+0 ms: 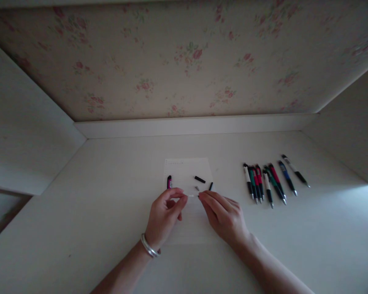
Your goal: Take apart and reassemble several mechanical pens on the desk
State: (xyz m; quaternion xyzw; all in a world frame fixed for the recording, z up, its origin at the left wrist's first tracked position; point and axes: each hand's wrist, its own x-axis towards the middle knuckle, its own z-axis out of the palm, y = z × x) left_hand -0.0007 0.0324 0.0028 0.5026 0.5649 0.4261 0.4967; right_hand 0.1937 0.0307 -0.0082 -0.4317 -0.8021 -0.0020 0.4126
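Observation:
Between my two hands runs a thin, pale, translucent pen refill, level just above the paper. The fingertips of my left hand pinch its left end; a silver bangle circles that wrist. At its right end, by a dark bit, my right hand is closed in a pinch. Loose pen parts lie just beyond the fingers: a black sleeve, a small silver tip and a short black piece. A purple pen barrel with a black top lies behind my left hand, its lower end hidden.
Under the hands lies a white sheet of paper on the white desk. Several click pens in white, green, red and blue lie in a loose row at the right. A flowered wall and side panels close in the desk.

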